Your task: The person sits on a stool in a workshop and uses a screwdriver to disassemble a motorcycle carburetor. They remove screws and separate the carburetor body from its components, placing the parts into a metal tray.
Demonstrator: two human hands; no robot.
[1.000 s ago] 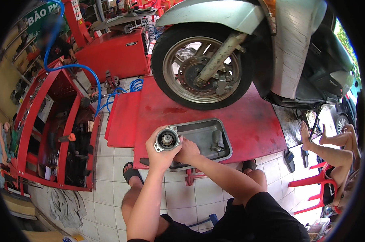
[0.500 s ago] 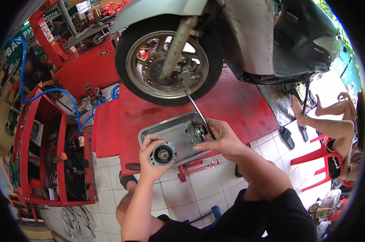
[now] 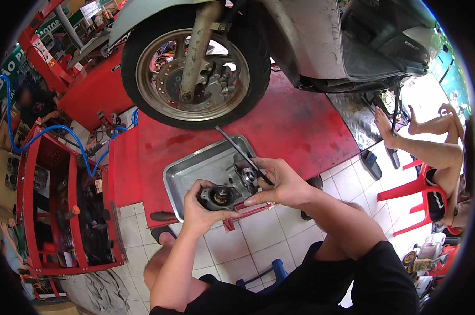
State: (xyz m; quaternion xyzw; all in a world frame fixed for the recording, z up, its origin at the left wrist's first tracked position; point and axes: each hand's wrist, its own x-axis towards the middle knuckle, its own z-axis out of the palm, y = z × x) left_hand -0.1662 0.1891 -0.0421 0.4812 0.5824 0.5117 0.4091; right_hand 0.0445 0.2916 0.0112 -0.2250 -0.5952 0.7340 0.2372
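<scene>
In my left hand (image 3: 196, 214) is a round metal housing (image 3: 209, 202), tilted with its hollow mouth up; a shaft-like piece shows inside. My right hand (image 3: 285, 184) is closed around a second, irregular grey metal part (image 3: 241, 181) and a long thin tool with a bright shaft (image 3: 231, 140), like a screwdriver. The tool points up and left toward the tyre, its near end partly hidden by the fingers. The two metal parts are close side by side; whether they touch I cannot tell. Beneath them lies a shallow metal tray (image 3: 167, 176).
The tray rests on a red lift platform (image 3: 311, 131), below a scooter's front wheel (image 3: 147, 100). A red tool cart (image 3: 80, 231) and a blue hose (image 3: 64, 127) are at left. At right, a person's bare legs (image 3: 426, 147) extend beside a red stool (image 3: 413, 197). A blue stool (image 3: 279, 273) is nearer me.
My left hand has brought the housing rightward, closer to the part in my right hand, and tipped it. The tool has swung more to the left. The whole view has shifted slightly.
</scene>
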